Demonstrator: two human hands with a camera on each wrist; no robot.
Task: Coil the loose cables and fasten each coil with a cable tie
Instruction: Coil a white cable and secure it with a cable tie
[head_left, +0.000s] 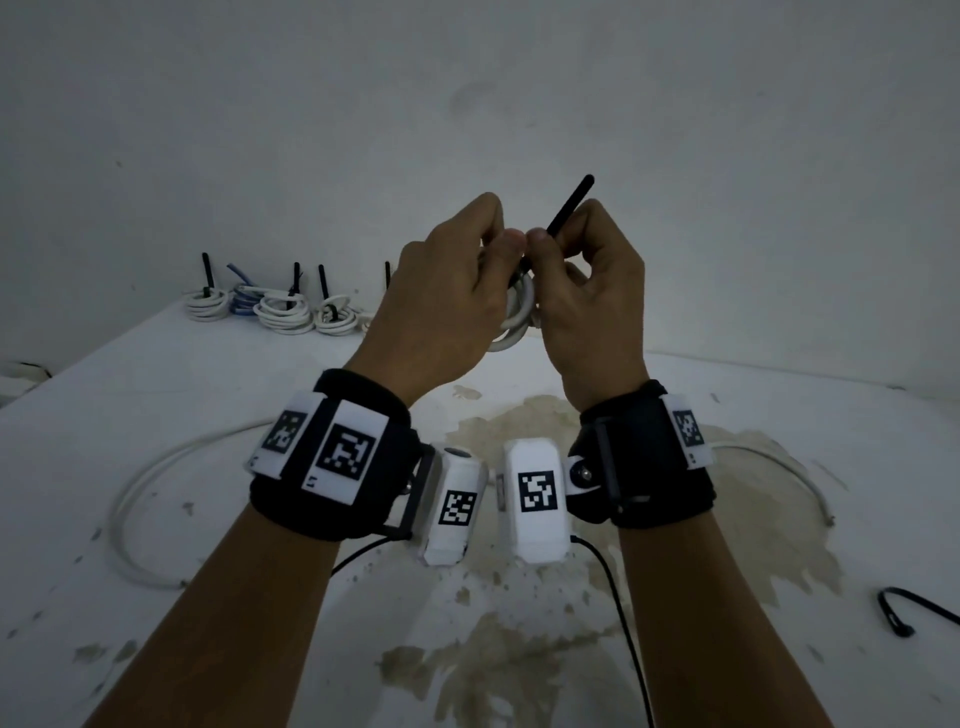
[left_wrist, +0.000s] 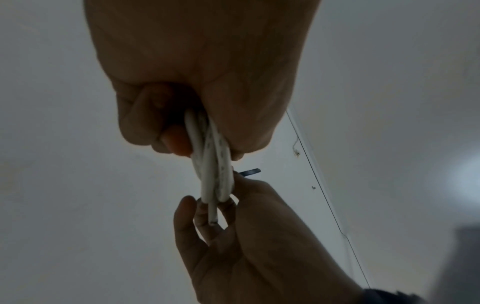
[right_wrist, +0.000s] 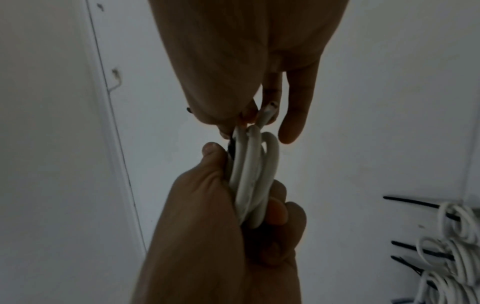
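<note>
Both hands raised above the table (head_left: 156, 395), backs toward the head camera, thumbs nearly meeting. Left hand (head_left: 447, 291) fisted round a white cable coil (head_left: 517, 317), loops hanging below the knuckles. Right hand (head_left: 587, 291) pinches a black cable tie (head_left: 569, 208) at the coil's top; tie's long axis slants up and to the right, free tip highest. Finished coils (head_left: 275, 306) at the table's far edge; one loose white cable (head_left: 140, 483) near left
</note>
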